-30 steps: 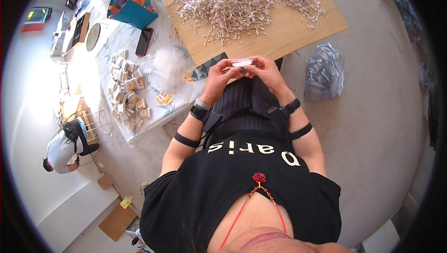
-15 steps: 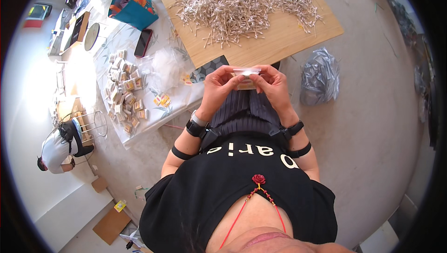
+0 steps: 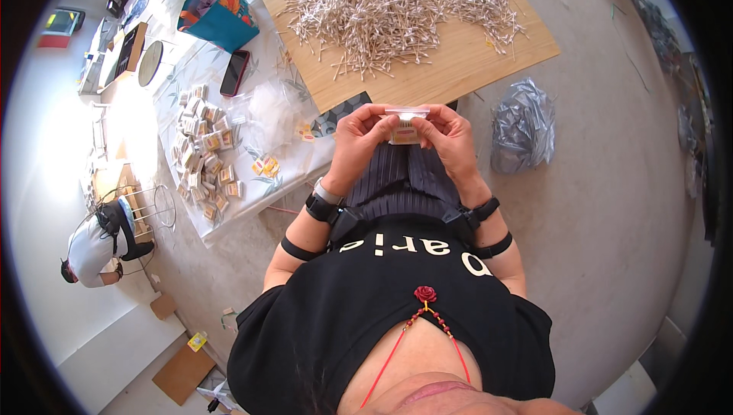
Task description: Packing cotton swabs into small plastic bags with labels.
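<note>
Between my two hands, over my lap, is a small clear plastic bag (image 3: 405, 132) of cotton swabs with a yellow and red label inside. My left hand (image 3: 359, 136) pinches its left upper corner with thumb and forefinger. At the right upper corner, my right hand (image 3: 449, 138) grips it the same way. The bag's top edge runs between the fingertips and faces away from me. Just beyond my hands, a large heap of loose cotton swabs (image 3: 374, 10) covers much of a wooden board (image 3: 435, 87).
To the left, a cloth-covered table (image 3: 259, 178) holds a pile of filled small bags (image 3: 205, 148), empty clear bags (image 3: 275, 109), yellow labels (image 3: 266, 165), a phone (image 3: 234, 73) and a teal tote bag (image 3: 221, 18). A grey plastic bag (image 3: 524, 125) lies on the right. Another person (image 3: 99, 243) bends over at far left.
The small bag has tipped more upright, so its label and the swabs inside show better. My thumbs have shifted slightly upward along its top edge.
</note>
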Available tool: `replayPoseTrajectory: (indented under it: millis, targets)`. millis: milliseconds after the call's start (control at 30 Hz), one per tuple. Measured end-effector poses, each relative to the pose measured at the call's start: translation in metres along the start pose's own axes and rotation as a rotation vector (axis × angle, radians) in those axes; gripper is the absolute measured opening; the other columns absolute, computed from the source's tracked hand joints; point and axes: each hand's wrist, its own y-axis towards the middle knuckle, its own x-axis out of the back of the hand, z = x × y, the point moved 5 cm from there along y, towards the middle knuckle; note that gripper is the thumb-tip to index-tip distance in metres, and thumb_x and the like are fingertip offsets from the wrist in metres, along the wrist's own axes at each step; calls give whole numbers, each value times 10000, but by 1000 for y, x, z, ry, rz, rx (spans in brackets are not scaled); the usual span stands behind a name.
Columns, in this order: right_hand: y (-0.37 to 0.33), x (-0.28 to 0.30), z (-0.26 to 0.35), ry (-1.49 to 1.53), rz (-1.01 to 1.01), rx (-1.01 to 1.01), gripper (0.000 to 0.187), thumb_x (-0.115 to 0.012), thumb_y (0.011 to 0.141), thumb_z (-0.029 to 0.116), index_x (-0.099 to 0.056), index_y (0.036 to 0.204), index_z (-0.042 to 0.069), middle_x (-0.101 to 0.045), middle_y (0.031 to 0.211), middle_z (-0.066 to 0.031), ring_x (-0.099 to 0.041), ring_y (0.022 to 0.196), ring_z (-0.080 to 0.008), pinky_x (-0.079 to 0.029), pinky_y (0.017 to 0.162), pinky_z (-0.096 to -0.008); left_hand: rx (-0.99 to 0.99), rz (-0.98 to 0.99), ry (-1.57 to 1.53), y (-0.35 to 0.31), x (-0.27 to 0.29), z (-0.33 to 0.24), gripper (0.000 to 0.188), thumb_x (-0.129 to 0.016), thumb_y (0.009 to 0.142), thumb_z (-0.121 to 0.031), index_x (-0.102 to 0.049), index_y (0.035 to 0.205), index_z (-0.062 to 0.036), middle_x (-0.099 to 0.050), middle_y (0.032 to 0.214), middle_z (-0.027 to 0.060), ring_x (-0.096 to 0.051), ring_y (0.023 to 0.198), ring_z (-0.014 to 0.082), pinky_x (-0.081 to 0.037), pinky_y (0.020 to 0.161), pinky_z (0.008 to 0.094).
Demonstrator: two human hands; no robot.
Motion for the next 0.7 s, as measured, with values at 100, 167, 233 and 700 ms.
replayPoseTrajectory:
  millis: [100,167,233,700]
  targets:
    - [-1,-1,3,-38,-2,-8,218,-780,978,121,-722,1161,18,-732,873,6,-582,678,-14,-475,600,-171,-10,-5,-36,3,3,-1,192,-720,1026,-132,-709,1163,2,-730,994,0,-612,806,38,-490,717,202]
    - [-1,-3,6,-42,-8,-18,225,-783,976,124,-720,1166,20,-732,876,6,-587,687,-16,-480,608,-172,-27,-13,-23,3,4,0,197,-717,1029,-140,-707,1163,4,-731,999,7,-625,819,47,-500,727,209]
    - [-2,-5,8,-43,-6,-16,254,-788,971,132,-714,1186,20,-737,903,1,-602,714,-16,-497,636,-178,-60,-29,-16,3,4,0,189,-720,1027,-138,-706,1153,3,-731,988,11,-633,819,54,-505,725,212]
    - [1,-22,56,-415,29,227,130,-812,930,117,-808,1043,52,-714,959,23,-544,822,-25,-400,699,-207,-213,-6,-3,-3,-6,-19,129,-714,1005,-17,-687,1124,24,-732,1007,33,-669,870,66,-562,770,227]
